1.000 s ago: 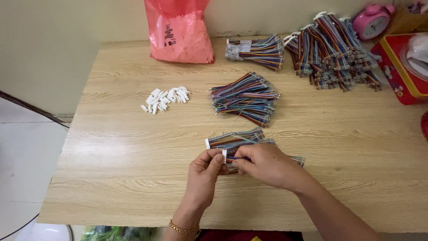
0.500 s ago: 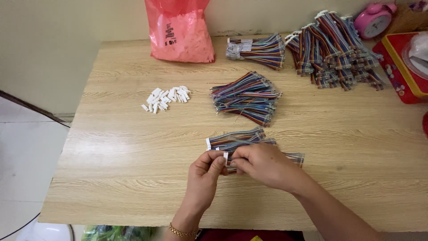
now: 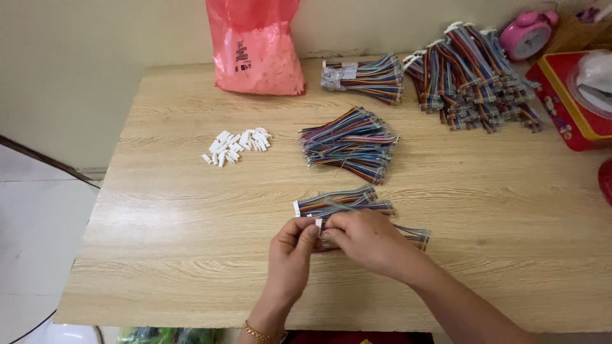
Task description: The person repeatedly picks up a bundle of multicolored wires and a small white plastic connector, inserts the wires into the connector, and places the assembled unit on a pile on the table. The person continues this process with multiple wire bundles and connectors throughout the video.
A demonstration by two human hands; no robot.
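Where hands (image 3: pixel 331 245) meet, the connector (image 3: pixel 319 223) barely shows.

Head view, looking down on a light wooden table (image 3: pixel 191 255). At the near centre, the left hand (image 3: pixel 290 255) and right hand (image 3: pixel 366 239) meet, pinching a small white connector (image 3: pixel 319 223) at the end of a rainbow ribbon cable (image 3: pixel 414 236). Just beyond lies a short stack of finished cables (image 3: pixel 338 200). Farther off, a loose bundle of coloured wires (image 3: pixel 350 143); to its left, a heap of white connectors (image 3: pixel 236 145). Along the far edge: pink plastic bag (image 3: pixel 258 48), tied wire bundle (image 3: pixel 366 76), large cable pile (image 3: pixel 475 76), pink alarm clock (image 3: pixel 526 35). Far right, a red box (image 3: pixel 564 108).
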